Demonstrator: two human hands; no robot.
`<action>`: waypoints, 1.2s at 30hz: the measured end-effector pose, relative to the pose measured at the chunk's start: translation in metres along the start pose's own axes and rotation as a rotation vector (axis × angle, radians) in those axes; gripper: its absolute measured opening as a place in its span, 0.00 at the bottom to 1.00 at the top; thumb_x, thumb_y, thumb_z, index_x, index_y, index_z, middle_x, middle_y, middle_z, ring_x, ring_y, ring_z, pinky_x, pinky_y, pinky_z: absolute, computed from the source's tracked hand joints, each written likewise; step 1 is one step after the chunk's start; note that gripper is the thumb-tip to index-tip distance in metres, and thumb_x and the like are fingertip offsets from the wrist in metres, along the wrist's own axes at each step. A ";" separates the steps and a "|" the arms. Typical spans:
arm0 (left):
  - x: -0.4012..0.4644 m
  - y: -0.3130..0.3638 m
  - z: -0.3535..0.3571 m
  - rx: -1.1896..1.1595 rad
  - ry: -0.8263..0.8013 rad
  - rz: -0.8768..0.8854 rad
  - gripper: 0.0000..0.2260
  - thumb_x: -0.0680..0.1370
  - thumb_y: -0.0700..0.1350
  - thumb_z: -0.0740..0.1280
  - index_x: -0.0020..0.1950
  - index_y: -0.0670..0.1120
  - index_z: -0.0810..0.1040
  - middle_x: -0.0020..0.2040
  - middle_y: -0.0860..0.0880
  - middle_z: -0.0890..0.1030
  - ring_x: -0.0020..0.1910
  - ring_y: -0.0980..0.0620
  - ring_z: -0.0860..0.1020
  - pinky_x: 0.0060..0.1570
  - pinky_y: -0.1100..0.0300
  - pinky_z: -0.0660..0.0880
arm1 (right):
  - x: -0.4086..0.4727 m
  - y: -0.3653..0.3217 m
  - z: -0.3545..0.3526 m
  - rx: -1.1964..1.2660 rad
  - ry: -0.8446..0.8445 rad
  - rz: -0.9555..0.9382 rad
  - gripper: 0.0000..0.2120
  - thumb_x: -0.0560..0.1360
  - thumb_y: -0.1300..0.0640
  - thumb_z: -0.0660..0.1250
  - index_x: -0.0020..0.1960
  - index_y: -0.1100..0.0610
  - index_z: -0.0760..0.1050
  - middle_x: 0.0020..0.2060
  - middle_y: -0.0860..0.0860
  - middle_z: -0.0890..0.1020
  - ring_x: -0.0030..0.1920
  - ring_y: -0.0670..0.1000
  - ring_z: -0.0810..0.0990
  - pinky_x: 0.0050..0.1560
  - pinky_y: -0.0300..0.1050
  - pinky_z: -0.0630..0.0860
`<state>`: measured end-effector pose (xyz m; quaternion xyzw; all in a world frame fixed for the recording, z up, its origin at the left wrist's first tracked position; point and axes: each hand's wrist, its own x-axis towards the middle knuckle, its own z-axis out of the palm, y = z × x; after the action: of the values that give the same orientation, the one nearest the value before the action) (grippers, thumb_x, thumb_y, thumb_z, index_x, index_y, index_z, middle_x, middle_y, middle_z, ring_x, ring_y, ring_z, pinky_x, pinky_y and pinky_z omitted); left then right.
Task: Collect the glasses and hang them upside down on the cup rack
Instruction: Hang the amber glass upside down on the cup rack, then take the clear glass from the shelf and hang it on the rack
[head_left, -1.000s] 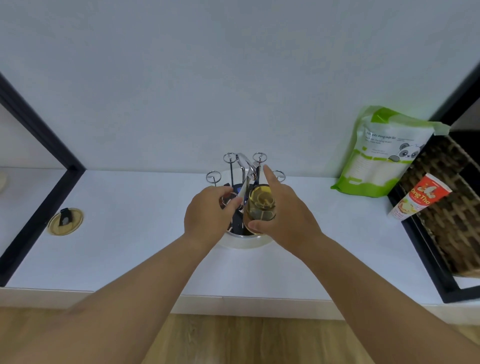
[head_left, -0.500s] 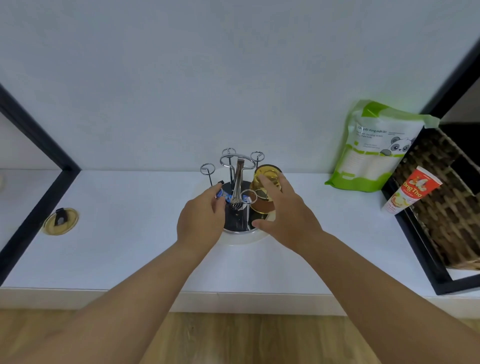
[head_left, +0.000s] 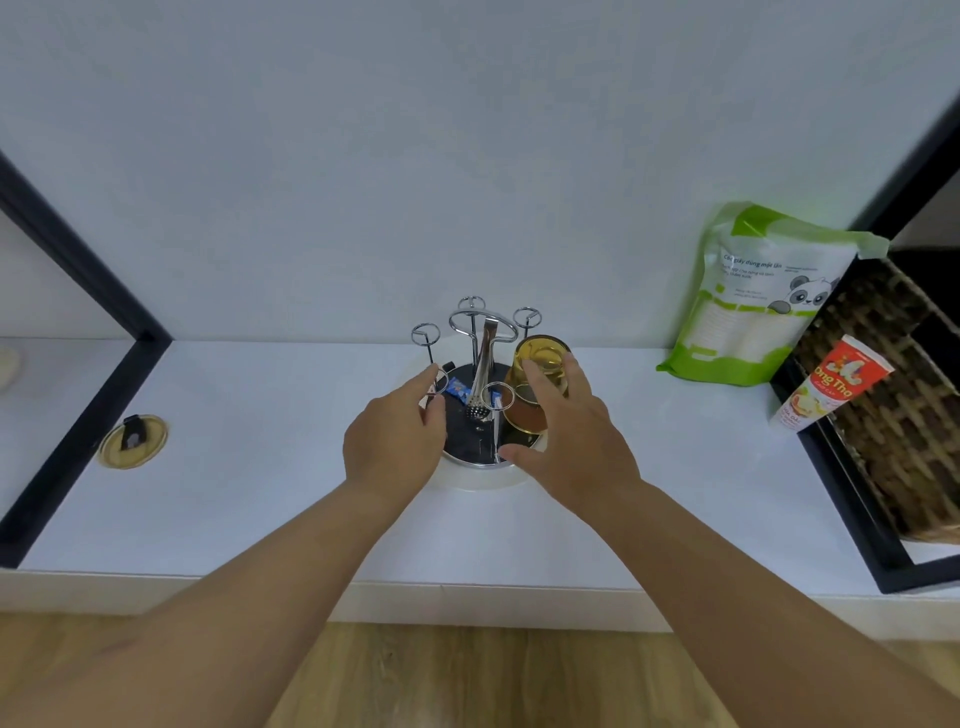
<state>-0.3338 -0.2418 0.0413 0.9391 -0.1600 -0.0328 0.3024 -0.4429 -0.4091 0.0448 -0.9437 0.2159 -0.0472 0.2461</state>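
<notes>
One amber glass (head_left: 537, 384) hung upside down on rack (head_left: 480, 395) near tabletop's (head_left: 260, 499) back edge. Right hand (head_left: 566, 441) loosely open against it; left hand (head_left: 397, 439) open, empty. No other glasses visible.

I can read little here. The red and white tube (head_left: 831, 383) leaning on the basket at the worktop's right edge shows "ong Tho" in white letters, its first letter cut off. The green and white pouch (head_left: 762, 294) against the wall at the back right carries small white print beside a panda drawing, too fine for me to read.
</notes>
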 end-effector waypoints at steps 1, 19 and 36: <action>0.000 0.001 -0.002 -0.004 0.005 0.000 0.19 0.83 0.53 0.60 0.74 0.60 0.72 0.41 0.56 0.85 0.48 0.50 0.80 0.46 0.54 0.77 | 0.001 -0.001 -0.002 0.021 0.014 0.004 0.47 0.73 0.41 0.78 0.83 0.41 0.54 0.84 0.50 0.51 0.72 0.61 0.69 0.59 0.55 0.77; -0.021 0.242 -0.220 -0.209 -0.013 0.633 0.28 0.81 0.60 0.64 0.79 0.65 0.57 0.62 0.61 0.76 0.60 0.61 0.75 0.53 0.62 0.71 | -0.053 -0.073 -0.307 0.087 0.241 -0.108 0.43 0.77 0.33 0.68 0.84 0.40 0.49 0.76 0.53 0.70 0.74 0.56 0.70 0.68 0.54 0.72; -0.190 0.499 -0.447 -0.530 -0.121 0.966 0.23 0.82 0.61 0.62 0.77 0.60 0.67 0.70 0.57 0.73 0.66 0.57 0.73 0.60 0.57 0.69 | -0.318 -0.137 -0.640 0.303 0.815 0.025 0.36 0.76 0.26 0.61 0.81 0.36 0.60 0.65 0.45 0.77 0.57 0.45 0.79 0.54 0.42 0.72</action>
<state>-0.5832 -0.3134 0.6877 0.6471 -0.5761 0.0166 0.4991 -0.8025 -0.4482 0.6764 -0.7984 0.2976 -0.4441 0.2770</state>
